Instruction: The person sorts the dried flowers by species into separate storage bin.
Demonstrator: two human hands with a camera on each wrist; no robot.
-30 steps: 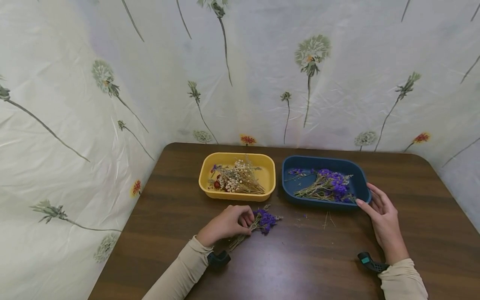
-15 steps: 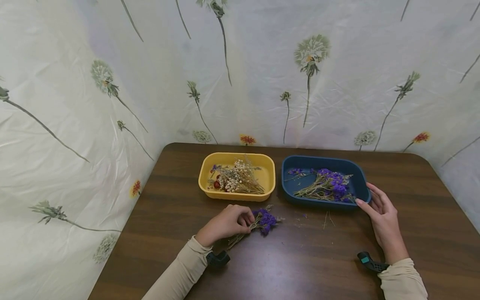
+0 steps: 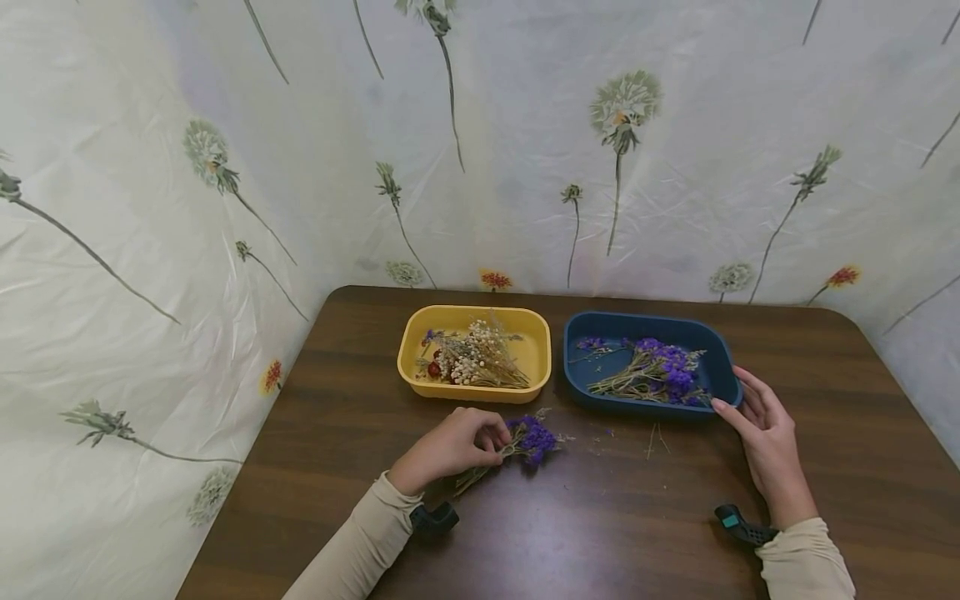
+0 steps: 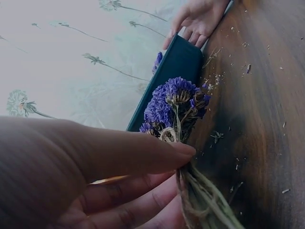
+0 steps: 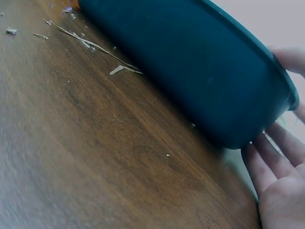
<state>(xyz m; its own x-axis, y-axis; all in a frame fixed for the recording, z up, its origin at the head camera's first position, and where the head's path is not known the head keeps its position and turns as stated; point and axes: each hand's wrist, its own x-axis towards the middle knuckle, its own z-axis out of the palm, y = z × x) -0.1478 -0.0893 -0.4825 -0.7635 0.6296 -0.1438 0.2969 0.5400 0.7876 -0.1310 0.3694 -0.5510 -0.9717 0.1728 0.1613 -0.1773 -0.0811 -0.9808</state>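
Note:
My left hand pinches a small bunch of dried purple flowers by its stems, low over the table in front of the two trays. Twine tied in a loop shows just above the thumb in the left wrist view. The flower heads point right, and the stem ends stick out under the hand. At the near right corner of the blue tray, my right hand holds the rim, thumb on the edge and fingers along the outer wall. Inside that tray lie more purple flowers.
Left of the blue tray stands a yellow tray with dried white and red flowers. Loose stem bits and crumbs lie on the brown wooden table. A flower-patterned curtain hangs behind and at the left.
The purple bunch has turned slightly in my left hand, and that hand has shifted a touch left. My right hand and both trays stay where they were.

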